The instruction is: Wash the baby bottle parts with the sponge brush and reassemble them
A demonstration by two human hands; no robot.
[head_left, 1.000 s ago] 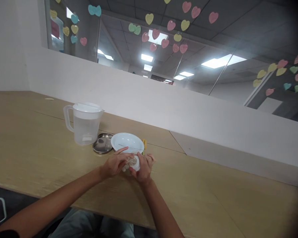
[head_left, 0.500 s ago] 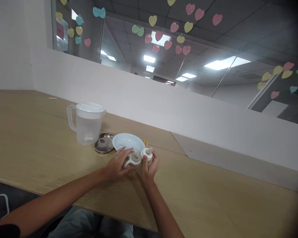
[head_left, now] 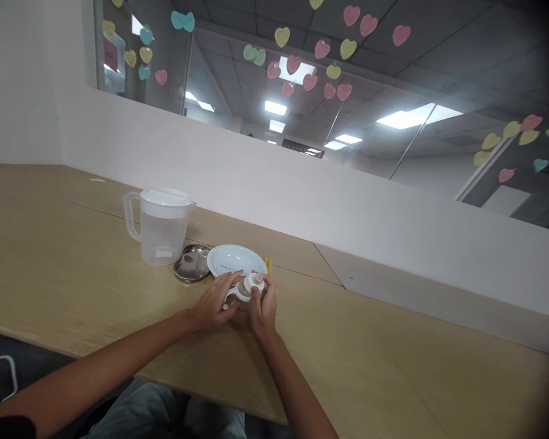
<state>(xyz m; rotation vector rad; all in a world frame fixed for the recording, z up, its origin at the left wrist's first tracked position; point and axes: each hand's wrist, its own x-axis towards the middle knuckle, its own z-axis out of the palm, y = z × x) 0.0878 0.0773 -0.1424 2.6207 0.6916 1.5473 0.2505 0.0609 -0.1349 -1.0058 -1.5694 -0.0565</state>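
My left hand (head_left: 211, 303) is wrapped round the side of a clear baby bottle (head_left: 241, 300) with a white handle ring. My right hand (head_left: 265, 312) grips a white bottle collar with a clear nipple (head_left: 254, 281) between thumb and fingers. The collar is tilted over the bottle's mouth and covers part of it; whether the two touch is hard to tell. Just beyond the hands lies a pale blue oval plate (head_left: 235, 256), its near rim partly hidden by my fingers.
A translucent lidded jug (head_left: 163, 228) with a handle stands at the left. Beside it is a round metal dish (head_left: 186, 272) with something clear in it. A small yellow thing (head_left: 268, 265) shows behind the plate. The wooden table (head_left: 370, 341) meets a white wall (head_left: 256, 183).
My right hand has moved left with the nipple collar, from beside the bottle to over its mouth. My left hand and the bottle have shifted slightly left and up.
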